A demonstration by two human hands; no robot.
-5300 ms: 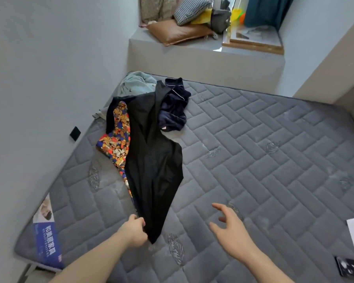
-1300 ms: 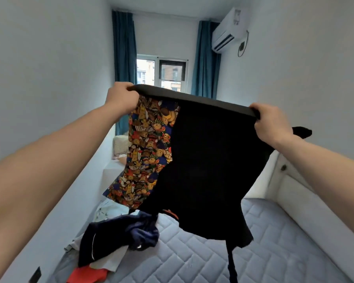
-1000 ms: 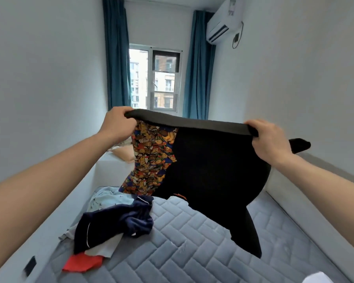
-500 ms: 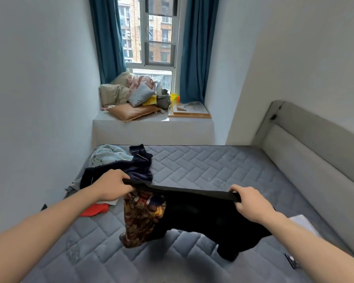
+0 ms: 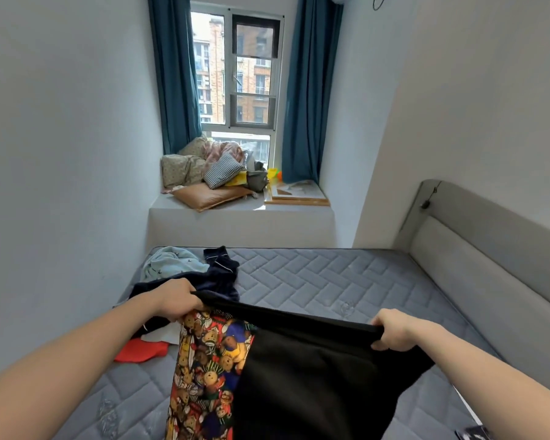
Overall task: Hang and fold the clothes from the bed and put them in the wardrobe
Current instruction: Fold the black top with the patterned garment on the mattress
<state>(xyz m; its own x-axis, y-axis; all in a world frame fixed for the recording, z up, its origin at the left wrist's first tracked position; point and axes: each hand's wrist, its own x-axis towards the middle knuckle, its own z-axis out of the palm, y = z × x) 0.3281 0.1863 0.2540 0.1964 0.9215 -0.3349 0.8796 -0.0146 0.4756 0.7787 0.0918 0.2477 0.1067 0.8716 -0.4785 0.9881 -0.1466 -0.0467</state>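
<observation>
The left hand (image 5: 178, 300) and right hand (image 5: 394, 332) each pinch a corner of the black garment with a bear-print panel (image 5: 305, 376), stretching its top edge taut above the mattress (image 5: 315, 281), probably to straighten it for folding.

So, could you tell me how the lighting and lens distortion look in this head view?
Head view: daylight from the window lights the room evenly, no glare; wide-angle bends the headboard and stretches both forearms; the black garment shows little detail.
</observation>
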